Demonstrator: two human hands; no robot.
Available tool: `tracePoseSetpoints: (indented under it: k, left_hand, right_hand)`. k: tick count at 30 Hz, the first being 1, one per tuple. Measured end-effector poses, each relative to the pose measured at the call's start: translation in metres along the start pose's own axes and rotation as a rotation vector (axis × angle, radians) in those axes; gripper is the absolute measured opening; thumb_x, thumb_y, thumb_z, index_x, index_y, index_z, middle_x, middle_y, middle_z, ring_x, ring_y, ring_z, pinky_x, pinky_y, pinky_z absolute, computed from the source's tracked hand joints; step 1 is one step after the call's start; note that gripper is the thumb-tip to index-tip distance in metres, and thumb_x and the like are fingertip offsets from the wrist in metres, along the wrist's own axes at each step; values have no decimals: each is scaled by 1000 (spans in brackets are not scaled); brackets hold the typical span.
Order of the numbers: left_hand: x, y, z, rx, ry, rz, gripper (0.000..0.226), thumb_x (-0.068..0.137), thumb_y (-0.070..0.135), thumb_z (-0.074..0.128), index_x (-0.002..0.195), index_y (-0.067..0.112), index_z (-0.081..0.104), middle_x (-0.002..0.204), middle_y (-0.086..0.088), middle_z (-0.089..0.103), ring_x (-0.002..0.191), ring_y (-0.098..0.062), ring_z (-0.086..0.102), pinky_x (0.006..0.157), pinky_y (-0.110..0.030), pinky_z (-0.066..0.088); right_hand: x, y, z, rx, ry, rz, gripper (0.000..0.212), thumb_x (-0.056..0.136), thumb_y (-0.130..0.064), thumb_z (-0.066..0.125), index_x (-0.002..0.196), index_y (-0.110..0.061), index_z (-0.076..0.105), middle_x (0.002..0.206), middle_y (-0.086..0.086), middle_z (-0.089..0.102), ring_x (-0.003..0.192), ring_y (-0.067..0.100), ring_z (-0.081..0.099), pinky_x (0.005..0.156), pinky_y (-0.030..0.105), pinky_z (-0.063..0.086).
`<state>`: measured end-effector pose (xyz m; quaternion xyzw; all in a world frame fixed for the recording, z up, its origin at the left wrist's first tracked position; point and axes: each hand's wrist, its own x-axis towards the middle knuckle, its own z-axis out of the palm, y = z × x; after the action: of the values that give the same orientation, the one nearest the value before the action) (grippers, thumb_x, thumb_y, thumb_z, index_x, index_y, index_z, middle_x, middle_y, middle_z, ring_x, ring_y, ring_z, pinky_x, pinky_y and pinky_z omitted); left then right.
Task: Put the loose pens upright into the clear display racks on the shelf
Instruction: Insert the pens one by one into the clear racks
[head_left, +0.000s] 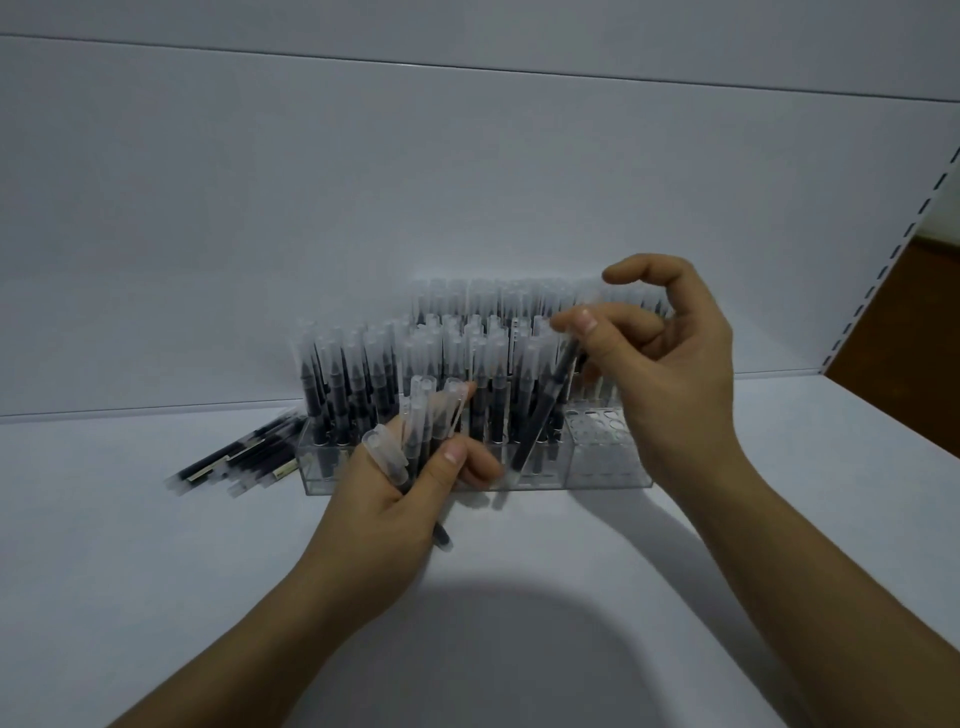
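Clear display racks (608, 470) stand on the white shelf, most holes filled with upright black pens (358, 374) with frosted caps. The rightmost section (597, 421) shows open holes. My left hand (400, 493) grips a bundle of several pens (426, 421), caps up, in front of the rack. My right hand (670, 364) pinches a single black pen (543, 415) near its cap; the pen slants down and left, its lower end in front of the rack's middle.
A pile of loose pens (244, 452) lies flat on the shelf (156, 571) left of the racks. The white back panel rises behind. A slotted shelf upright (883, 260) borders the right side, with brown floor beyond it.
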<state>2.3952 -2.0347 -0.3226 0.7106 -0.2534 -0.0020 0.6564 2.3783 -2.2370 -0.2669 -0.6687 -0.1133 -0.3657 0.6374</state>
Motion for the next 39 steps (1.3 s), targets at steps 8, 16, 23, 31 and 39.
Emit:
tracePoseSetpoints:
  k: [8,16,23,31,39]
  left_hand:
    - [2,4,0,-9,23,-27,43,90,37,51,111,0,60,80,-1,73,77,-24,71,54,-64,51]
    - [3,-1,2,-134,80,-72,26,83,28,59,100,11,70,93,-3,77,89,-22,75,72,-50,63]
    - [3,0,1,-157,74,-98,27,81,30,62,100,16,74,81,-16,71,69,-17,68,64,-50,60]
    - [3,-2,2,-194,106,-120,28,79,31,62,100,14,70,70,-7,70,66,-23,68,67,-55,61]
    - [3,1,3,-193,92,-81,11,80,33,63,87,25,68,69,-8,66,67,-40,63,60,-69,54]
  right_hand:
    - [13,4,-18,-133,99,-74,21,94,-8,74,104,-18,59,84,26,72,82,52,62,60,44,51]
    - [14,16,-22,-295,49,-144,21,93,-10,77,106,-15,62,85,3,70,79,19,69,61,27,48]
    - [12,24,-22,-506,-110,-244,17,88,-13,81,97,-18,68,89,-3,70,75,17,67,66,25,55]
    - [15,25,-25,-615,-110,-286,11,86,-20,84,83,-14,75,88,-3,67,76,10,64,68,13,46]
    - [-2,12,-6,-567,-119,-485,7,93,-15,72,97,-9,69,83,-2,65,70,11,60,60,21,48]
